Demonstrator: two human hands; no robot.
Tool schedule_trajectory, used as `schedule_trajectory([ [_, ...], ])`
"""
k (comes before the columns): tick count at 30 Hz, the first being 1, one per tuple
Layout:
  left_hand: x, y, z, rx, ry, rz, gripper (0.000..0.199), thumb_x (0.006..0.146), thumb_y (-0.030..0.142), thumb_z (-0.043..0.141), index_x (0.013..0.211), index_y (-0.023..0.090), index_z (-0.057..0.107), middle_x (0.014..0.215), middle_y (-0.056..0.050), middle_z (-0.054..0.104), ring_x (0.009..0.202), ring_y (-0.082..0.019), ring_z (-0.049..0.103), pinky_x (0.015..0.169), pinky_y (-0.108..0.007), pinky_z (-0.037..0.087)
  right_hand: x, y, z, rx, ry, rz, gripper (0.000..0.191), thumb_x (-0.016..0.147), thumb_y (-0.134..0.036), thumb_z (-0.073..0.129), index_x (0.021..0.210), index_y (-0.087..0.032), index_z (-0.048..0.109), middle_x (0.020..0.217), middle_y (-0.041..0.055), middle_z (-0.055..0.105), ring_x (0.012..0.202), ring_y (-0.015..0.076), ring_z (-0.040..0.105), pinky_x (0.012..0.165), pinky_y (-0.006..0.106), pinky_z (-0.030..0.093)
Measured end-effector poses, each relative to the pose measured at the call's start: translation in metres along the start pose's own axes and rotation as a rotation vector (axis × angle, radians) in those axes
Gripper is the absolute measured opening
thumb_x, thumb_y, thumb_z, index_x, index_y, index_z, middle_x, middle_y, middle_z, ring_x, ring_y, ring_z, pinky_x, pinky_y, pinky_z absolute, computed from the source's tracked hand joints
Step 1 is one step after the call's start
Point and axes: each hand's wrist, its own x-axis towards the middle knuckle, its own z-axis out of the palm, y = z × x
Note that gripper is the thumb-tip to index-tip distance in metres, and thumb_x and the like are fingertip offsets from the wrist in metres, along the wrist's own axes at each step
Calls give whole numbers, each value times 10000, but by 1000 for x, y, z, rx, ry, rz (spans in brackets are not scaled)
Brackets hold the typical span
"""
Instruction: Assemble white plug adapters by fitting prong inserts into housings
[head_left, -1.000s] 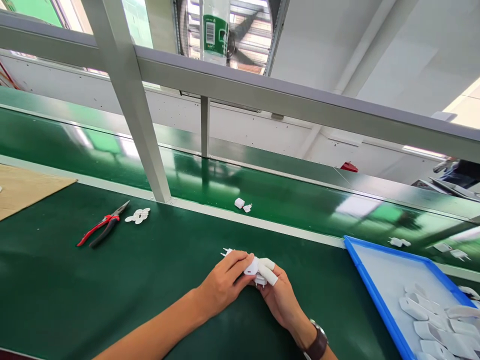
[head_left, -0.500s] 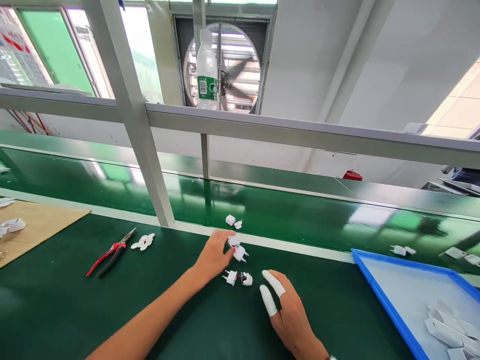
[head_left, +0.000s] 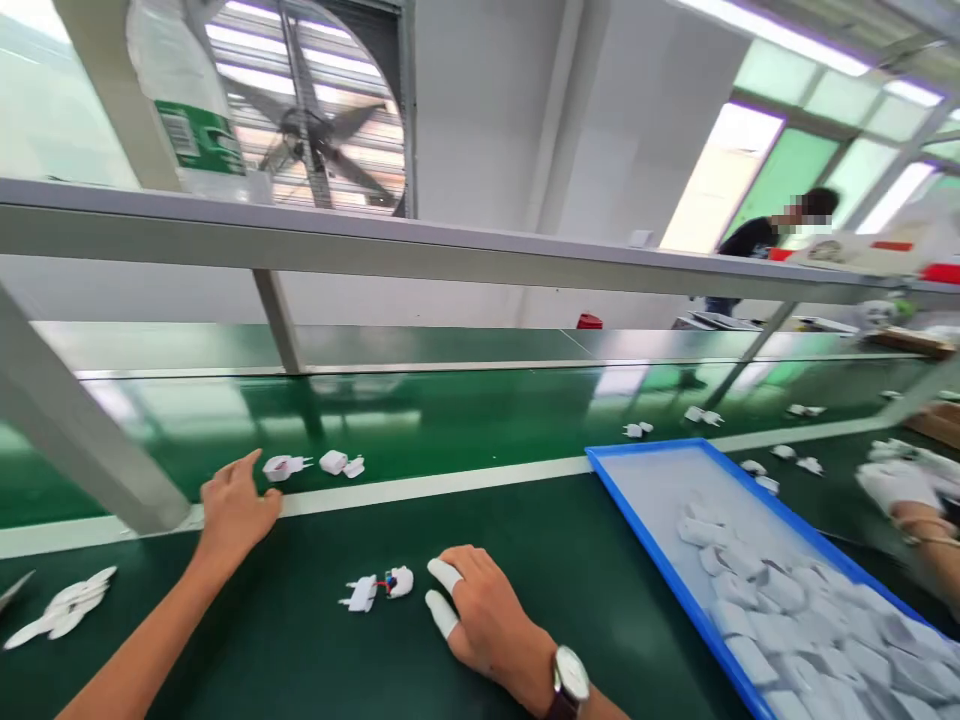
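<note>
Seen from above, two bare forearms reach out over a dark green work table point(head_left: 225, 640). Stretched forward, the left hand point(head_left: 236, 510) lies palm down at the table's far edge, fingers spread and loose, gripping nothing; its fingertips sit just short of a small white plastic plug part with metal pins point(head_left: 283, 466) that lies on the glossy green conveyor belt point(head_left: 465, 415) just past the pale edge strip. Beside that part on the belt lie two more small white plastic pieces point(head_left: 341, 463). Nearer the table's front edge, the right hand point(head_left: 480, 615) lies palm down with a brown-strapped wristwatch point(head_left: 570, 680) on the wrist and white rubber finger cots point(head_left: 444, 590) on two fingers; it too is relaxed and holds nothing. Its covered fingertips point at, and lie just beside, an opened white plug assembly with red and blue wires showing point(head_left: 379, 588), which lies flat on the table between the two hands. Toward the table's left edge lies a small pile of flat white plastic pieces point(head_left: 64, 612). At the right edge sits a blue-rimmed plastic tray point(head_left: 637, 520) heaped with white plastic shells. Past the tray, another person's hand point(head_left: 896, 485), in a white covering, shows at the far right.
</note>
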Motion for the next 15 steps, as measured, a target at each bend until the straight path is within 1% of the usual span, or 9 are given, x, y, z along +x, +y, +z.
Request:
schedule_trajectory([
  [2, -28, 7, 3, -83, -46, 45, 441, 911, 338, 507, 1315, 177, 582, 1253, -98, 668, 1182, -318, 639, 1015, -470, 538, 4, 1, -1, -64, -27, 18, 224, 923, -169, 568, 1140, -167, 626, 1078, 100, 679, 946, 239, 618, 841, 380, 535],
  [3, -45, 10, 7, -156, -171, 120, 471, 893, 459, 552, 1301, 229, 600, 1269, -70, 670, 1117, -318, 673, 940, -453, 582, 6, 2, -2, -101, -43, 33, 227, 928, -195, 577, 1148, -165, 628, 1090, 96, 681, 948, 235, 617, 847, 373, 530],
  [4, -61, 11, 13, -222, -304, 235, 520, 863, 525, 592, 1318, 274, 602, 1312, -44, 664, 1109, -317, 685, 925, -440, 594, 9, 4, -4, -145, -65, 54, 243, 936, -222, 581, 1168, -164, 627, 1111, 91, 682, 960, 229, 618, 859, 362, 526],
  [5, -75, 12, 19, -268, -414, 357, 596, 818, 570, 650, 1354, 314, 592, 1346, -25, 659, 1149, -320, 675, 964, -436, 584, 11, 6, -8, -195, -90, 84, 264, 944, -248, 584, 1191, -165, 625, 1141, 84, 682, 986, 224, 619, 880, 351, 522],
  [7, -96, 11, 33, -299, -548, 556, 694, 758, 598, 717, 1395, 355, 586, 1362, -18, 667, 1230, -329, 643, 1029, -440, 557, 13, 14, -22, -301, -134, 169, 302, 956, -282, 585, 1235, -173, 621, 1218, 74, 674, 1066, 218, 614, 939, 333, 507],
  [9, -104, 6, 46, -295, -589, 644, 619, 781, 583, 700, 1355, 361, 636, 1316, -28, 700, 1230, -322, 649, 1032, -428, 560, 10, 30, -48, -407, -145, 277, 315, 966, -259, 568, 1268, -186, 619, 1283, 77, 660, 1142, 223, 596, 974, 329, 491],
  [11, -103, 1, 55, -306, -600, 663, 465, 826, 553, 658, 1246, 362, 715, 1253, -27, 730, 1161, -302, 689, 988, -393, 584, 0, 53, -85, -505, -122, 399, 313, 962, -164, 530, 1255, -184, 637, 1295, 101, 658, 1174, 244, 586, 972, 347, 486],
  [13, -102, 0, 59, -344, -578, 656, 381, 848, 532, 637, 1163, 354, 754, 1208, -29, 741, 1113, -290, 701, 966, -373, 588, -19, 80, -127, -611, -104, 533, 310, 923, -43, 500, 1147, -150, 686, 1259, 146, 667, 1178, 277, 587, 972, 387, 478],
  [15, -107, 7, 56, -383, -565, 628, 371, 863, 522, 616, 1149, 332, 757, 1177, -43, 740, 1070, -284, 700, 944, -372, 585, -45, 105, -164, -703, -91, 648, 232, 881, 3, 538, 1009, -101, 700, 1125, 174, 697, 1109, 303, 617, 935, 439, 491],
])
